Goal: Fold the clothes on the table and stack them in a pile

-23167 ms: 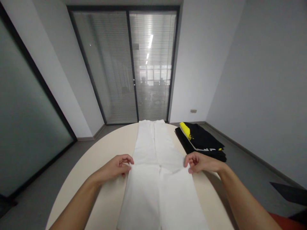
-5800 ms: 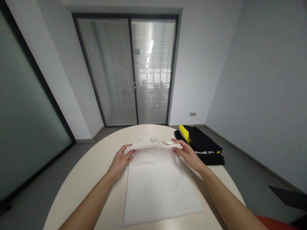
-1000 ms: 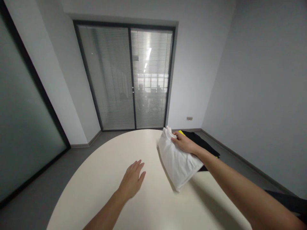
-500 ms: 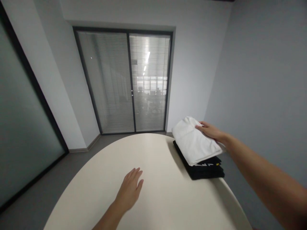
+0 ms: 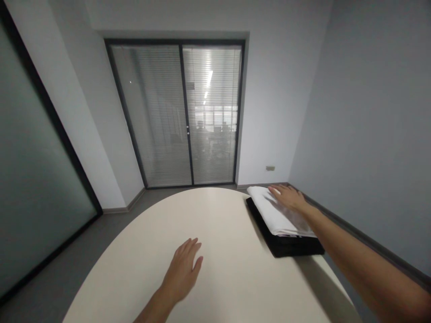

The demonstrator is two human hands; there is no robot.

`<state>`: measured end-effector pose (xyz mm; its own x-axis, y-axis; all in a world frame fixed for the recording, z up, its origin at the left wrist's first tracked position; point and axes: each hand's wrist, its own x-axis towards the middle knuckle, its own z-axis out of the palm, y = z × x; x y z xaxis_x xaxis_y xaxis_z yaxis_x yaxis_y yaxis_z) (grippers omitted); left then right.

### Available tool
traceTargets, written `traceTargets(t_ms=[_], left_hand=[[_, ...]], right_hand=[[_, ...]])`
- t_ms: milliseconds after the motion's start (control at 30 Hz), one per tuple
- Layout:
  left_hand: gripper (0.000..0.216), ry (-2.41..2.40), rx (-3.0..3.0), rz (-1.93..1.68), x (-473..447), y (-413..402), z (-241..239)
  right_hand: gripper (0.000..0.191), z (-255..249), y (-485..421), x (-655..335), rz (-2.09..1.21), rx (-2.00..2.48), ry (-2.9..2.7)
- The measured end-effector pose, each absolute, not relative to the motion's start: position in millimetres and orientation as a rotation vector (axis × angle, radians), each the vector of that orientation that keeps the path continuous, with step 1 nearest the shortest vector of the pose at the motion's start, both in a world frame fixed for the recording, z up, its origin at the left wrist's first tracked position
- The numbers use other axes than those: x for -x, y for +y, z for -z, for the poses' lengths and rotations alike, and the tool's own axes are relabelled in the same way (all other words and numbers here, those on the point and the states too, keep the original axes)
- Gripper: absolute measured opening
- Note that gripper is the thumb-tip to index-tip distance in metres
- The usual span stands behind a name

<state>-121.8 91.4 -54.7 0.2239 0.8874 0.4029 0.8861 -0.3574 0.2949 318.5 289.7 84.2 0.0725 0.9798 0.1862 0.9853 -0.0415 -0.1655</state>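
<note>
A folded white garment (image 5: 269, 211) lies on top of a stack of folded black garments (image 5: 292, 247) at the right edge of the round table. My right hand (image 5: 288, 197) rests flat on the white cloth, fingers spread and gripping nothing. Part of the cloth's right side is hidden under that hand and forearm. Over the middle of the table is my left hand (image 5: 184, 271), its fingers extended and thumb apart, holding nothing. Whether the left palm touches the tabletop I cannot tell.
The cream round table (image 5: 215, 215) curves away on both sides, and the black stack sits close to its right rim. Beyond it stand glass doors (image 5: 212, 112) with blinds. A frosted glass panel (image 5: 40, 157) is on the left, a grey wall (image 5: 370, 112) on the right.
The white garment has come down from a tilted position onto the black stack. My right hand has gone from gripping its edge to lying open on it. My left hand has hardly moved.
</note>
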Motion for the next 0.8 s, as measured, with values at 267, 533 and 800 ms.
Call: traceTargets(t_ms=[267,533,800], left_hand=[[0.042,1.798,-2.444,-0.745,119.7,91.7,52.3],[0.051,1.811,-2.429,-0.629,113.3,88.5,40.2],[0.06,1.815,-2.408,-0.524,112.5,82.4,33.7]], right_hand=[[0.082,-38.7,275.2,-304.9,-0.205,2.264,-1.951],[0.044,-82.7,224.9,-240.4,0.126,1.68,-2.003],[0.056,-14.8,121.1,-148.9,-0.146,1.444,-2.141]])
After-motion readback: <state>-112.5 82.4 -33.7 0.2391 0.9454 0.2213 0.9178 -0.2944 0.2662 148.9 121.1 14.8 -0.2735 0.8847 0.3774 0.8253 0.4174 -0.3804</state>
